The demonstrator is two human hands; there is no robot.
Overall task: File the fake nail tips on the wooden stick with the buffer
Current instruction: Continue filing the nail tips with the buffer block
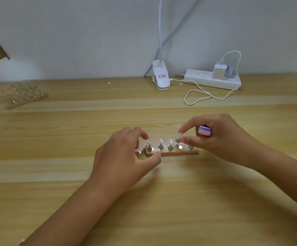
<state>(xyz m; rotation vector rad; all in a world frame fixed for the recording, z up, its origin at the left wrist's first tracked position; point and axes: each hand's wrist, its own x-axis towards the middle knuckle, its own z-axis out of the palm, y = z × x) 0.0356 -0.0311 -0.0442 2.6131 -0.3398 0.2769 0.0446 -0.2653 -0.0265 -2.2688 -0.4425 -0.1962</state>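
Filing proper looks not yet begun; this reads as the readying step, with one tip being seated or checked before the buffer goes to work. The wooden stick [179,153] lies flat on the worktop [73,139], running from 9 to 3 o'clock, with its fake nail tips [160,141] standing in a row on small metal bases.

The left hand [122,157] has its grip on the stick's 9 o'clock end, thumb against the near edge and curled fingers over the far side, so the stick is pinned in place. The right hand [220,137] comes in from 3 o'clock. Its thumb and forefinger are nearly closed and pinch the fourth tip from the left [180,135], while the remaining fingers are clenched round the buffer [204,130], a purple, white and pink block tucked against the palm at 2 o'clock from the stick. Whether a tip stands on the last base is hidden by the thumb.

My judgement is that the next move calls for letting go of the tip, bringing the buffer forward into thumb and fingers, and laying an abrasive face against a tip edge with light strokes, since these tips look thin and could easily bend or pop off.

Well back at 1 o'clock sit a power strip [211,79] and a clip lamp [160,77]; another nail board [27,96] lies at 10 o'clock.
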